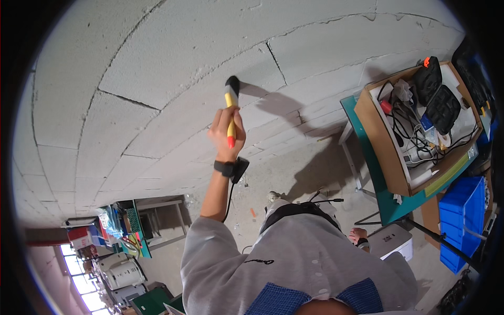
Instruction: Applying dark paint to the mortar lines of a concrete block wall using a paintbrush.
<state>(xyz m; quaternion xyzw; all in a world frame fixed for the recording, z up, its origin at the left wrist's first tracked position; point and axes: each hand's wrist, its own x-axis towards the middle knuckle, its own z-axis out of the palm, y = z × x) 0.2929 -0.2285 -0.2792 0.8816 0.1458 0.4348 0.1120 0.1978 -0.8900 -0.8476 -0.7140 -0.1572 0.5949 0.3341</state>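
Note:
My left hand (pixel 226 128) grips a paintbrush (pixel 230 98) by its yellow, red-ended handle. Its dark bristles point up at the wall of pale aerated-concrete blocks (pixel 189 130); they meet or nearly meet the surface close to a horizontal joint. A black strap with a small device (pixel 236 168) and a cable sits on my left wrist. Low by my right side hangs my right hand (pixel 357 234), small and partly hidden by my shirt (pixel 299 252). Its fingers look curled, and whether anything is inside them cannot be seen.
At right, a green-topped table (pixel 356 114) bears a cardboard box (pixel 384 149) of cables and an open black case (pixel 443 110). A blue plastic crate (pixel 458 224) and a white box (pixel 393 240) stand nearby. Another loaded table (pixel 145 246) is at left, along the wall.

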